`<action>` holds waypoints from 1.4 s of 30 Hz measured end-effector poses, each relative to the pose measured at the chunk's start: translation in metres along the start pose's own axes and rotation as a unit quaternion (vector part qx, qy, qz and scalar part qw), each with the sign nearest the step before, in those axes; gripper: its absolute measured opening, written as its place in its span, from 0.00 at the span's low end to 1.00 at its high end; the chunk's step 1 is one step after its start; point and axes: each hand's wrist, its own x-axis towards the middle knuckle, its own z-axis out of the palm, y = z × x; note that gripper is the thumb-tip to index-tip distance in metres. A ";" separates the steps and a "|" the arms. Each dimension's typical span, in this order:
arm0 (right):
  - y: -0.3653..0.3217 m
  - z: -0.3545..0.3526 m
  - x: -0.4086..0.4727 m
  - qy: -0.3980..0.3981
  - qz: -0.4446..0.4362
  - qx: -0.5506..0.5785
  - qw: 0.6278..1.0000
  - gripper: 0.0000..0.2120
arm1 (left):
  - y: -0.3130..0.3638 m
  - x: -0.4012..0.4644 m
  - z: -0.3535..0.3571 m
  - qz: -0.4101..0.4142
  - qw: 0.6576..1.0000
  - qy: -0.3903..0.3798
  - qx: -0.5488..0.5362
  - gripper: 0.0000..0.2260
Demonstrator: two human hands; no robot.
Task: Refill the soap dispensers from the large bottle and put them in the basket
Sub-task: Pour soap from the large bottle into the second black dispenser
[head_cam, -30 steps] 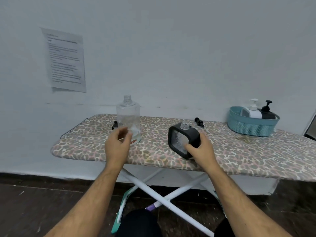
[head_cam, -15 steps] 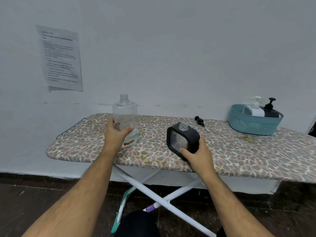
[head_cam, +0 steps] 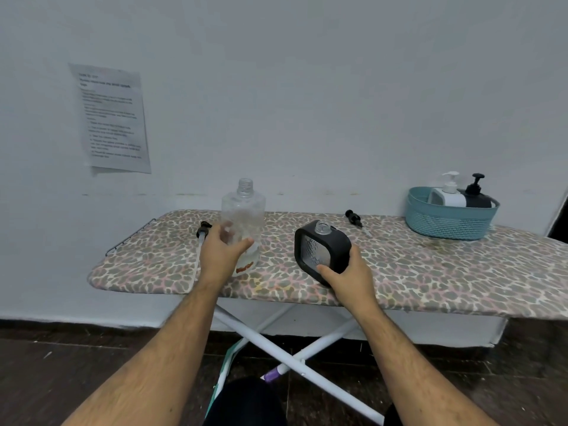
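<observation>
Left hand grips bottle (pump just behind).

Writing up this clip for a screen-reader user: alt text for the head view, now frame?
At a leopard-print ironing board, the person's left hand grips an uncapped large clear bottle while the right hand holds a black square dispenser with its neck open. A teal basket at far right already holds a white dispenser and a black one.

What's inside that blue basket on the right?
The basket holds two pump dispensers: a white dispenser and a black dispenser. The basket wall covers their lower parts and the basket floor.
</observation>
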 end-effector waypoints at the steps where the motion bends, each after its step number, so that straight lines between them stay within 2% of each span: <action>1: 0.000 -0.001 0.000 0.002 -0.001 -0.001 1.000 0.23 | 0.002 -0.003 0.001 0.005 1.000 -0.004 0.002 0.27; 9: 0.002 -0.027 -0.007 0.025 0.003 -0.033 0.999 0.23 | 0.026 -0.036 0.007 0.038 0.998 -0.044 0.012 0.24; 13: 0.009 -0.045 -0.013 0.034 -0.002 -0.048 0.998 0.22 | 0.035 -0.049 0.011 0.057 0.996 -0.060 0.032 0.30; 22: 0.023 -0.069 -0.018 0.090 0.000 -0.036 0.995 0.22 | 0.060 -0.067 0.030 0.128 0.971 -0.063 0.189 0.32; 32: 0.029 -0.089 -0.003 0.035 0.011 -0.119 0.992 0.27 | 0.084 -0.068 0.036 0.171 0.931 -0.073 0.314 0.34; 42: 0.039 -0.091 -0.008 0.040 0.018 -0.124 0.991 0.28 | 0.099 -0.076 0.048 0.223 0.897 -0.086 0.373 0.34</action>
